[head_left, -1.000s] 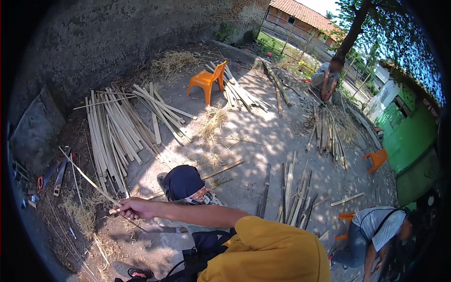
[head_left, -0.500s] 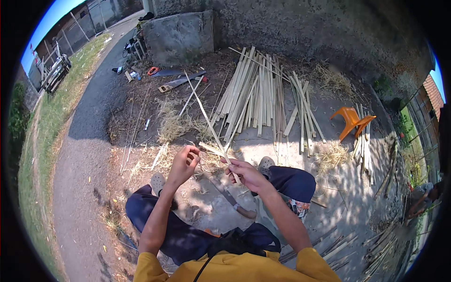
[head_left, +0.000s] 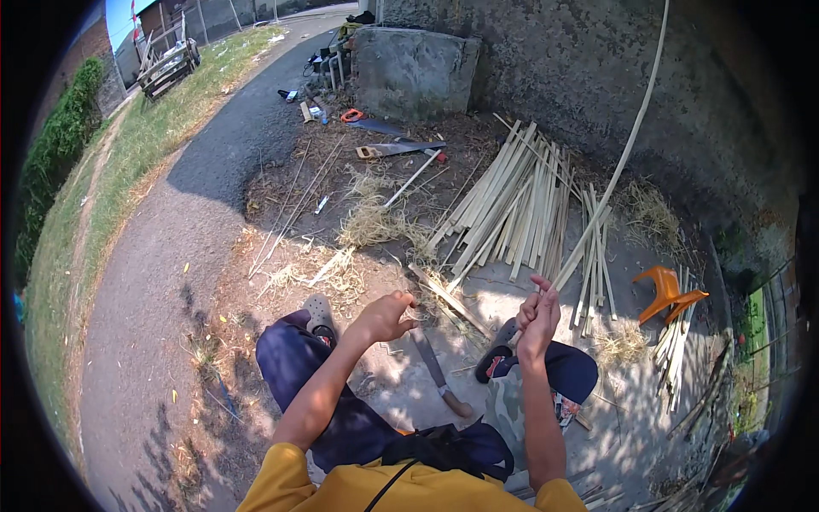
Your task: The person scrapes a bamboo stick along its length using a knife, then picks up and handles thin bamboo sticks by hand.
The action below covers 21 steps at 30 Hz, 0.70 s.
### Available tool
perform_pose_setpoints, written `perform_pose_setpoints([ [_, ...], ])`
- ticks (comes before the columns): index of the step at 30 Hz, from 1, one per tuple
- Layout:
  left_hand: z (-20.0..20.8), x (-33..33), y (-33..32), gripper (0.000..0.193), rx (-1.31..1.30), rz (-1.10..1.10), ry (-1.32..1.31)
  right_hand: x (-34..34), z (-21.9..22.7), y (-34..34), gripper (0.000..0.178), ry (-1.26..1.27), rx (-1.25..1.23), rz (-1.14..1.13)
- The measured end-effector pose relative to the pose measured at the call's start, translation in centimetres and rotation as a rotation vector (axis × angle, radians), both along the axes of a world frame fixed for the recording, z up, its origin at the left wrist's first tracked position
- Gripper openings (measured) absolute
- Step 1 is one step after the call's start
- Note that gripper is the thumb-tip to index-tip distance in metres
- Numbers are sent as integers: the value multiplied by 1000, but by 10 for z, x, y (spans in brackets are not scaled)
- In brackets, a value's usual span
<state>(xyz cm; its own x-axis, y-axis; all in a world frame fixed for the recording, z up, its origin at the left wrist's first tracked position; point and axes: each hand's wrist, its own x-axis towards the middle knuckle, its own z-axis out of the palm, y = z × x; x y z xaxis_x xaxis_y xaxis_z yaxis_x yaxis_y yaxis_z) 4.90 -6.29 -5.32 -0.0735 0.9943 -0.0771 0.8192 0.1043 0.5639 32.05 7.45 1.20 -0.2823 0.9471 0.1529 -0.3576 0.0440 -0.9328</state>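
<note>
Holding 1 long, pale strip (head_left: 618, 171) in the right hand (head_left: 536, 322), clamped at the near end by curled fingers. From there, running far and to the right, the long axis gently bowed, passing across the view over the right side of the pile (head_left: 516, 205) and in front of the wall (head_left: 563, 94), with the far end cut off by the top edge. Cannot tell the length hidden inside the grip. Clearly nearer to the right hand, and touched by that hand alone. Well apart on the left, the left hand (head_left: 384, 320), at about the same depth, fingers bent, thumb parted from them, nothing visible in the gap; off the line of the strip, with that line leaning away to the right. Between the 2 hands in the view, and lower, on the ground (head_left: 388, 375): 1 knife (head_left: 429, 358), blade toward far left, handle toward near right, set crosswise to the strip and apparently touched by neither hand. A little farther, also between the hands: 1 loose slat (head_left: 452, 300), slanting from far left to near right. Off to the right of the strip, 1 orange chair (head_left: 659, 288), apart from both hands.
</note>
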Motion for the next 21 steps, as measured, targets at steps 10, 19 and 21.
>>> perform_pose_setpoints([
  [10,-12,-6,-11,47,-68,-14,-18,30,62,-3,47,163,133,-195],
  [19,-30,-10,8,49,-180,-113,22,19,31,-26,48,155,-132,-43],
  [21,-3,-11,-4,47,-266,-41,37,26,88,-24,48,309,311,-101],
])
